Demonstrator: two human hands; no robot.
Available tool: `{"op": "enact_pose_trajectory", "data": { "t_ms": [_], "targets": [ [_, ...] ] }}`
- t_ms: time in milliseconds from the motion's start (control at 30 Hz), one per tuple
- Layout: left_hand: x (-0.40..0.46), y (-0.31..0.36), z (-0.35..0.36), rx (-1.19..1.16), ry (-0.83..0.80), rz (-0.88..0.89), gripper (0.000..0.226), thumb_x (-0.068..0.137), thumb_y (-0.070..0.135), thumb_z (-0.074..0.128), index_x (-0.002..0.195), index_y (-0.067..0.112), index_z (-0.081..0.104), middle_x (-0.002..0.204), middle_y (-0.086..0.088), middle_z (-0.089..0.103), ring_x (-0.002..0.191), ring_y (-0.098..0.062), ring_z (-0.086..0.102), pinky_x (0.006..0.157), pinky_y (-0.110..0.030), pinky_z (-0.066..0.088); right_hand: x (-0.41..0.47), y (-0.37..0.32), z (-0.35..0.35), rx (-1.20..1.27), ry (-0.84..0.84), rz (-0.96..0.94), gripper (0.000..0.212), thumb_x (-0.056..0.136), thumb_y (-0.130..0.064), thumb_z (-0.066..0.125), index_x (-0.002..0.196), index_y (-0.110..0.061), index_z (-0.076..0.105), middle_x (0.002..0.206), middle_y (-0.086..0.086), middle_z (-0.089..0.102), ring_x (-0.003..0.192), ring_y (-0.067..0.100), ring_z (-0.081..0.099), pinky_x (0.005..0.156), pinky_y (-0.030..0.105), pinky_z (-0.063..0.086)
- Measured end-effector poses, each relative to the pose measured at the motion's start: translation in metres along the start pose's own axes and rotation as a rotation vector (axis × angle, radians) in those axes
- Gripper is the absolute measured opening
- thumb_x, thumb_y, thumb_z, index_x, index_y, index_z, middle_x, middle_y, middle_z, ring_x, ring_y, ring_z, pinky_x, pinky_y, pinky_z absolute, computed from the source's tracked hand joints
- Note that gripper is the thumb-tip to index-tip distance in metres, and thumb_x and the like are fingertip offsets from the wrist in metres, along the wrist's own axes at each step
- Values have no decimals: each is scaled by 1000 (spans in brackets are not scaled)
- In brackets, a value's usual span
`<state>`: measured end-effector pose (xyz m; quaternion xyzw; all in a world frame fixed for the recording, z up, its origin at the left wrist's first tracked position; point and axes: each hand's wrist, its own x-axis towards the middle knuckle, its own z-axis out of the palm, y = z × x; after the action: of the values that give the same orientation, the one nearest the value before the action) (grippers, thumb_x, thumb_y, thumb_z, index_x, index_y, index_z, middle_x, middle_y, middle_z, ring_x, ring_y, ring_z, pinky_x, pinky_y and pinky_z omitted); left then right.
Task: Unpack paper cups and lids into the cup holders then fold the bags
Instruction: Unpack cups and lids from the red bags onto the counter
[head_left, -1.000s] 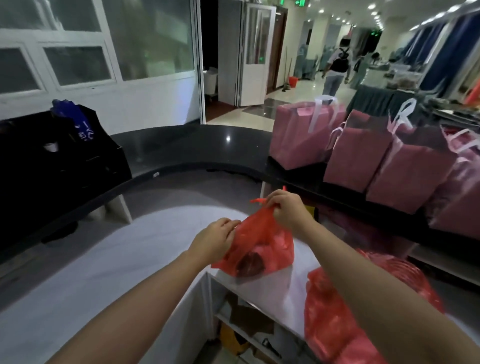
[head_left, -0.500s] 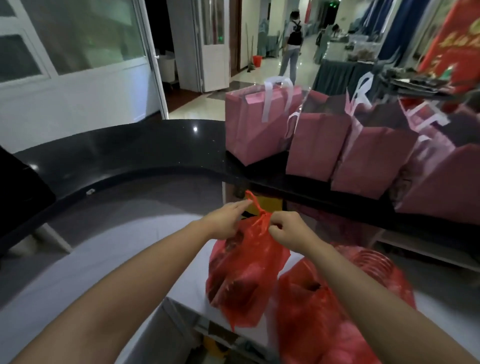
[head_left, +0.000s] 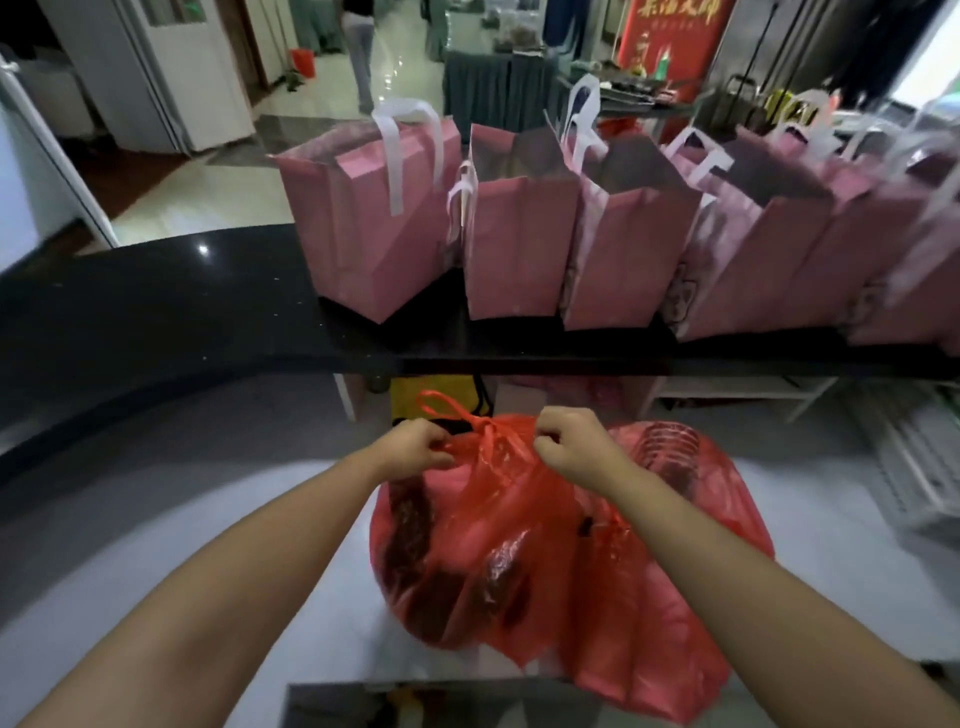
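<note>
My left hand (head_left: 415, 447) fingers pinch the plastic left of the knot (head_left: 491, 431); my right hand (head_left: 569, 444) fingers pinch right of it. The red plastic bag (head_left: 483, 545) sits on the white bench (head_left: 208, 545). Best to loosen the knot, not tear.

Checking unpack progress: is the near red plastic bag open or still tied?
Still tied: the red plastic bag has knotted handles at its top, pinched by the left hand and right hand.
</note>
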<state>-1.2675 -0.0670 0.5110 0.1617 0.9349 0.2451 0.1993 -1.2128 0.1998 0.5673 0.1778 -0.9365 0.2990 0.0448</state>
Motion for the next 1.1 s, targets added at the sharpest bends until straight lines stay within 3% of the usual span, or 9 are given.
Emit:
{"op": "enact_pose_trajectory", "data": {
  "t_ms": [133, 233, 333, 533, 733, 833, 900, 933, 1100],
  "targets": [
    [-19, -23, -5, -32, 140, 5, 17, 91, 24, 66, 104, 23, 78, 89, 12, 70, 78, -6, 61, 63, -10, 39, 9, 5, 11, -39, 0, 44, 14, 79, -1, 62, 67, -8, 62, 70, -4, 52, 68, 17, 53, 66, 24, 35],
    [-43, -37, -10, -52, 172, -11, 13, 93, 29, 67, 98, 25, 79, 76, 21, 66, 68, 6, 58, 64, -14, 39, 19, 2, 27, -52, -38, 40, 12, 79, -1, 62, 68, -6, 61, 73, -4, 54, 70, 16, 53, 67, 25, 38],
    [-68, -49, -16, -38, 199, -34, 15, 94, 32, 68, 79, 28, 72, 69, 15, 63, 68, -1, 60, 61, -23, 42, 31, -9, 45, -38, -89, 7, 12, 80, -4, 59, 68, -6, 61, 77, -2, 54, 71, 16, 54, 69, 30, 45],
    [-126, -70, -23, -36, 279, -135, 14, 94, 34, 68, 96, 24, 78, 89, 11, 74, 79, -5, 64, 75, -27, 52, 57, -43, 73, 12, -145, -110, 17, 83, -8, 58, 67, -11, 60, 77, -9, 49, 70, 5, 51, 67, 22, 40],
    [-172, -80, -15, -99, 387, -248, 8, 93, 37, 68, 94, 33, 74, 87, 18, 70, 79, 1, 62, 72, -21, 48, 67, -76, 95, 58, -157, -243, 14, 83, -11, 58, 70, -14, 58, 84, -6, 50, 78, 12, 53, 75, 28, 45],
    [-187, -82, -1, -192, 455, -306, 28, 92, 45, 69, 118, 35, 70, 96, 22, 67, 81, 6, 61, 71, -9, 43, 61, -80, 107, 58, -161, -288, 9, 84, -15, 59, 77, -18, 63, 88, -10, 58, 88, 11, 57, 98, 39, 47],
    [-192, -81, 9, -247, 477, -321, 39, 91, 47, 69, 128, 33, 65, 100, 22, 65, 82, 4, 62, 71, -8, 45, 55, -79, 117, 18, -100, -274, 6, 89, -19, 63, 89, -19, 69, 97, -9, 67, 104, 10, 60, 120, 49, 28],
    [-192, -81, 14, -280, 483, -325, 42, 91, 47, 69, 130, 31, 64, 102, 22, 64, 83, 3, 63, 72, -9, 46, 52, -80, 121, 17, -53, -254, 6, 91, -19, 65, 93, -19, 71, 100, -7, 69, 109, 11, 61, 122, 51, 22],
    [-193, -75, 34, -263, 741, -307, 28, 92, 39, 71, 115, 23, 69, 96, 15, 61, 80, 0, 61, 77, -19, 50, 49, -90, 131, 55, 99, -328, 2, 91, -11, 71, 90, -10, 73, 95, 2, 72, 102, 25, 68, 110, 48, 38]
  ]
}}
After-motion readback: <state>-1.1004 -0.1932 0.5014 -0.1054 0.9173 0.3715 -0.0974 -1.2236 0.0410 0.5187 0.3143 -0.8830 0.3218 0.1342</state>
